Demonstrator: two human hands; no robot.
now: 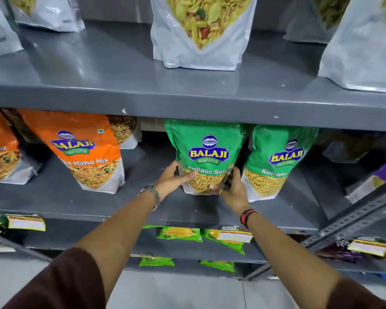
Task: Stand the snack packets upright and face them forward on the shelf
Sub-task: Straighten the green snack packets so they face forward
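Both hands are clamped on the bottom corners of the green Ratlami Sev packet (206,152): left hand (176,178) wraps the lower-left edge with its thumb across the front, right hand (232,188) cups the lower-right corner, probably so the base sits flat and the logo squares up to the aisle. It's on the middle shelf (143,204), upright and front-out. At 3 o'clock its twin green packet (279,161) stands just beside it, and at 9 o'clock the orange Mitha Mix packet (83,150) leans a bit.
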